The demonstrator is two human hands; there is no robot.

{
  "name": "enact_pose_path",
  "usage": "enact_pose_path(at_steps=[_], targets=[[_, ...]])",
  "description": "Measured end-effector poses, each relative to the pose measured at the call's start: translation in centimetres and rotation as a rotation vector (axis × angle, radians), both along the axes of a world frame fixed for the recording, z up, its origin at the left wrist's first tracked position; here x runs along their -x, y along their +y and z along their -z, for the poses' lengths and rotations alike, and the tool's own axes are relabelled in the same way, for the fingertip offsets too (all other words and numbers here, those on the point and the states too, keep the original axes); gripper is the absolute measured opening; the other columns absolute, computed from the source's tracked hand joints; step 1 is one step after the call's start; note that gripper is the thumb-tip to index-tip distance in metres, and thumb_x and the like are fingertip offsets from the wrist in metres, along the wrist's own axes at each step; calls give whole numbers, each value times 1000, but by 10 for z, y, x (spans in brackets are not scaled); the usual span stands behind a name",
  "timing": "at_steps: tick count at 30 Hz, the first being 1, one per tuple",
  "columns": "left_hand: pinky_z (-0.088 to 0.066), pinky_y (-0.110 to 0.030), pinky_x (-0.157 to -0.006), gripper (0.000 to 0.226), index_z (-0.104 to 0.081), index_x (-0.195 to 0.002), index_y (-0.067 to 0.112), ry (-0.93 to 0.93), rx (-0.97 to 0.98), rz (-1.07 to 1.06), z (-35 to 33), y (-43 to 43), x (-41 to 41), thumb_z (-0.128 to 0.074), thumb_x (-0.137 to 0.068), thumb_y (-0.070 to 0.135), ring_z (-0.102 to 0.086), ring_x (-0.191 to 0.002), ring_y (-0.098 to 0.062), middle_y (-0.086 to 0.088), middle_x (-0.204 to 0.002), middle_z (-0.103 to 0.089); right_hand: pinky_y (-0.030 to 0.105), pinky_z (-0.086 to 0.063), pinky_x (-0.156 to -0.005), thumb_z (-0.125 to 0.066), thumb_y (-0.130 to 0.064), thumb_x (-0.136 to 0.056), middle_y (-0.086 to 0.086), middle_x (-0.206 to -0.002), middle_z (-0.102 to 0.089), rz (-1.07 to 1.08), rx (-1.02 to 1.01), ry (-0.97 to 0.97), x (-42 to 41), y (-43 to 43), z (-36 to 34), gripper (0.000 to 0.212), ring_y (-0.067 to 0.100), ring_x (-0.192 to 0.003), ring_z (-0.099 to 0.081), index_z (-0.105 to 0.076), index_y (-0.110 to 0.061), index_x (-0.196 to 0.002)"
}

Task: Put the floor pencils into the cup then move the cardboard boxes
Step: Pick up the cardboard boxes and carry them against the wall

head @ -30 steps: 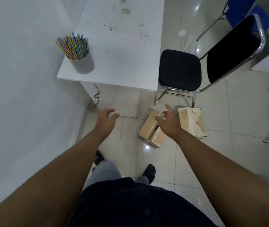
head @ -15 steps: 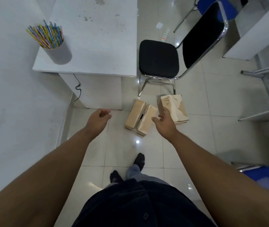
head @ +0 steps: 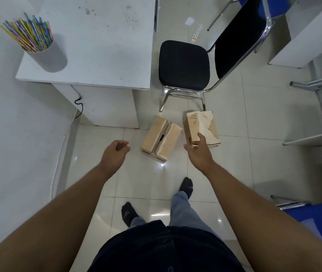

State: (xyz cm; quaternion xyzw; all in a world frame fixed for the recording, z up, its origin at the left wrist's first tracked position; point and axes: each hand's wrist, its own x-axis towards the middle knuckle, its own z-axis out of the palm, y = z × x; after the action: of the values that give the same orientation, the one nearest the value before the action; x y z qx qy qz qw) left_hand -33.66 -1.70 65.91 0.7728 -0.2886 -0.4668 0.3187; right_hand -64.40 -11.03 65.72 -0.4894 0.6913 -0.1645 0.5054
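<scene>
A grey cup (head: 47, 56) full of several coloured pencils (head: 29, 35) stands on the near left corner of the white table (head: 101, 46). On the tiled floor lie two cardboard boxes: a split one (head: 161, 139) in front of me and a torn one (head: 201, 127) to its right. My left hand (head: 115, 154) hovers left of the split box, fingers loosely curled, holding nothing. My right hand (head: 199, 152) reaches over the near edge of the torn box, fingers apart, holding nothing. I see no pencils on the floor.
A black chair (head: 185, 64) with chrome legs stands just behind the boxes. A white wall (head: 9, 144) runs along the left. A power strip (head: 196, 32) lies further back. White furniture (head: 309, 36) and metal legs (head: 317, 85) are on the right, a blue seat (head: 317, 222) at lower right.
The view has shifted back and right, so the table and boxes sit further left in frame. Both hands stay held out, and my right hand now overlaps the torn box instead of the split one.
</scene>
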Motion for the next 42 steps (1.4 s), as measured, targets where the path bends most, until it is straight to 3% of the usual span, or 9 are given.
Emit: enact_pose_path(at_steps=[9, 17, 22, 28, 31, 34, 36, 39, 42], targets=[[-52, -35, -100, 23, -70, -122, 23, 48, 0, -203, 24, -75, 56, -67, -99, 27, -65, -109, -11, 6, -117, -71, 42, -49, -107, -70, -38, -99, -2, -136, -53, -98, -99, -15, 43, -88, 56, 80, 22, -127, -56, -25, -27, -164], [-50, -22, -92, 21, -69, -120, 24, 76, 11, -239, 73, -129, 89, -67, -100, 28, -65, -106, -3, 8, -116, -72, 42, -49, -108, -72, -42, -98, -3, -137, -51, -68, -52, 1, 42, -133, 115, 80, 20, -128, -54, -29, -23, -163], [-46, -22, -94, 20, -69, -120, 26, 46, -20, -170, 153, -156, 81, -67, -100, 30, -63, -115, -10, 6, -119, -70, 26, -38, -106, -74, -41, -97, -9, -144, -48, -18, 16, -27, 23, -136, 191, 77, 8, -131, -48, -34, -24, -161], [-42, -17, -90, 23, -68, -121, 28, -18, 14, -139, 301, -186, 61, -70, -98, 30, -58, -121, -12, 7, -122, -65, 34, -45, -109, -77, -39, -95, 2, -146, -50, 39, 68, -1, 0, -142, 327, 77, 18, -133, -50, -38, -21, -159], [-45, -26, -101, 27, -66, -123, 33, -35, 31, -152, 386, -190, 54, -71, -97, 34, -55, -124, -8, 12, -127, -62, 31, -42, -106, -77, -45, -94, 1, -153, -45, 55, 44, 5, -12, -149, 404, 82, 18, -139, -46, -35, -25, -161], [-43, -31, -107, 36, -60, -129, 38, -95, 37, -123, 463, -192, 45, -72, -95, 40, -50, -129, -4, 16, -133, -57, 28, -37, -105, -75, -53, -92, 5, -158, -40, 39, 92, 51, -24, -152, 476, 88, 19, -142, -41, -32, -26, -164], [-43, -32, -106, 47, -54, -136, 39, -155, 30, -82, 511, -195, 39, -71, -93, 49, -47, -130, -4, 16, -137, -53, 38, -43, -110, -74, -61, -89, 6, -164, -30, 31, 95, 68, -30, -154, 520, 96, 26, -146, -37, -24, -32, -166], [-48, -41, -106, 78, -41, -148, 41, -169, -37, -37, 569, -201, 34, -68, -83, 74, -49, -133, -13, 10, -150, -47, 53, -45, -109, -75, -75, -79, 0, -171, -3, 63, 13, 67, -37, -159, 573, 116, 40, -150, -32, -1, -48, -165], [-51, -55, -106, 118, -28, -158, 33, -200, -206, 35, 602, -211, 31, -59, -64, 98, -59, -130, -27, 3, -154, -51, 57, -48, -104, -79, -77, -73, 4, -172, -3, 121, -24, 29, -41, -162, 605, 129, 46, -146, -40, 15, -55, -159]])
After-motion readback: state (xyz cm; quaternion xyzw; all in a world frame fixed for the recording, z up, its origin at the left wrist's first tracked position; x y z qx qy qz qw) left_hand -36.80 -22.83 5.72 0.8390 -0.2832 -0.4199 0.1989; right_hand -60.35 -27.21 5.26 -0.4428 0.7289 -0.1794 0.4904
